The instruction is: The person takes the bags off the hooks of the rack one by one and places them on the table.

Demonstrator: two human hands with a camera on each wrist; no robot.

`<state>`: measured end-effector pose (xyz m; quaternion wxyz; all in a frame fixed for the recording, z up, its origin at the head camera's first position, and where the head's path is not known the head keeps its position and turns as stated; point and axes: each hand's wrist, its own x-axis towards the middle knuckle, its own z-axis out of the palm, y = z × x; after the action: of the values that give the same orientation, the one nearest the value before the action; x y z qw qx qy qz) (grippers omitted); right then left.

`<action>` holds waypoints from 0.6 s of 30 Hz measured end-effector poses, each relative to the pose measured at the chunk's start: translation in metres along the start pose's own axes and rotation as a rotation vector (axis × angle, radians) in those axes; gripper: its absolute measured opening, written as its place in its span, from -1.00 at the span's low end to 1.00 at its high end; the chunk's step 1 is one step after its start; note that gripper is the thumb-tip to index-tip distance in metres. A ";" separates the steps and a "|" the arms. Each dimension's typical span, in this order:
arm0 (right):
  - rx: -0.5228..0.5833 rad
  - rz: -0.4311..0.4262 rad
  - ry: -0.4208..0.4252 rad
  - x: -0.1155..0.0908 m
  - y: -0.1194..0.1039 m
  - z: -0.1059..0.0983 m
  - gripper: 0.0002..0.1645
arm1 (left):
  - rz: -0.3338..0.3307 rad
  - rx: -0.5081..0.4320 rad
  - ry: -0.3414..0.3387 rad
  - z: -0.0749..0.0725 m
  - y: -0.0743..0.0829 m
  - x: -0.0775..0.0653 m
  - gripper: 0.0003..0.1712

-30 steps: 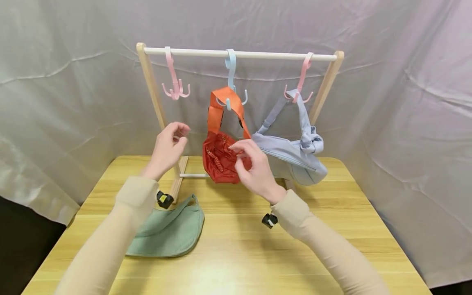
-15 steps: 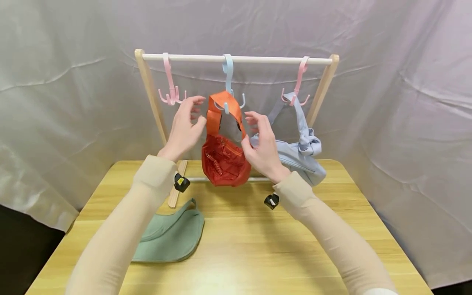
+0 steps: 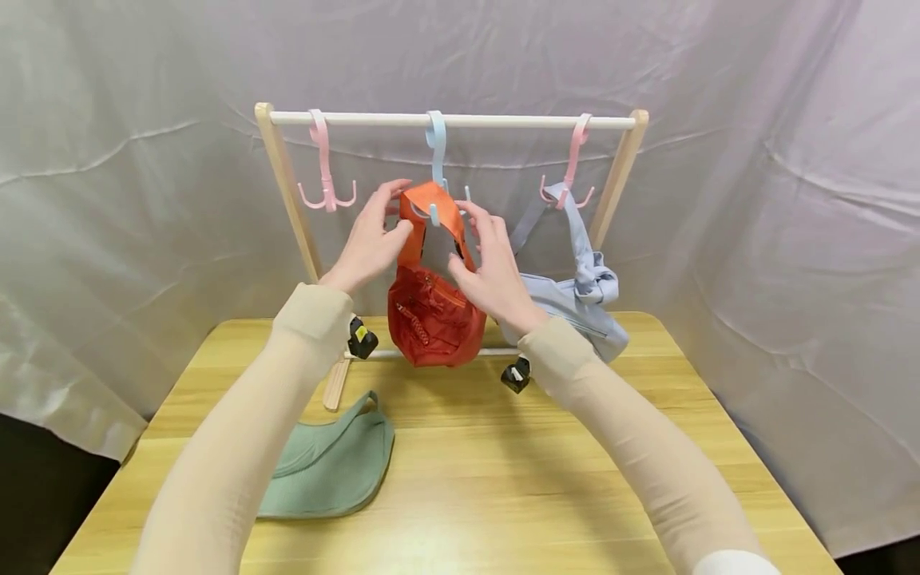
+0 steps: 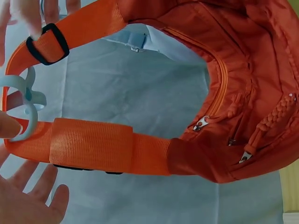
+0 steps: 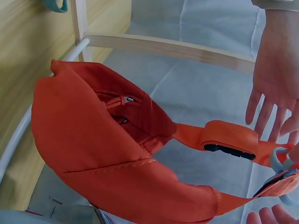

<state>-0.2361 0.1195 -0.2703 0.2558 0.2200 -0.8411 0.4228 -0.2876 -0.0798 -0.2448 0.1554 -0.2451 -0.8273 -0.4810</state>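
Reaching up: my left hand (image 3: 369,244) and right hand (image 3: 496,267) have risen over the last second to the orange webbing strap (image 3: 427,194), putting it within finger reach.
Strap: between both hands, which are apart, fingers loosely curved; contact, can't tell.
Red fabric bag (image 3: 449,327): below my fingers, hanging from the light-blue plastic hook (image 3: 437,152), between the ends of the white bar (image 3: 510,121).

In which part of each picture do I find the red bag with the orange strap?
Head: the red bag hangs near the centre.
Left wrist: the red bag on the right, orange strap leftward.
Right wrist: the red bag, left of centre, orange strap rightward.
Shared landmark: the light blue hook through the orange strap.
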 end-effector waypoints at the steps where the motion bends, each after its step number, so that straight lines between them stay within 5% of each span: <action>1: -0.005 0.004 -0.008 0.001 0.000 0.000 -0.19 | 0.003 -0.009 -0.005 0.001 0.000 0.000 -0.32; 10: -0.016 0.007 -0.021 0.006 0.002 0.003 -0.26 | 0.044 -0.060 0.016 0.009 0.001 -0.002 -0.41; 18: 0.161 0.067 0.019 0.013 0.004 0.004 -0.36 | 0.084 -0.192 0.038 0.014 0.002 -0.009 -0.51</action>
<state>-0.2492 0.1164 -0.2665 0.2309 0.2076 -0.8089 0.4993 -0.2787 -0.0690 -0.2546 0.1670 -0.2843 -0.7632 -0.5558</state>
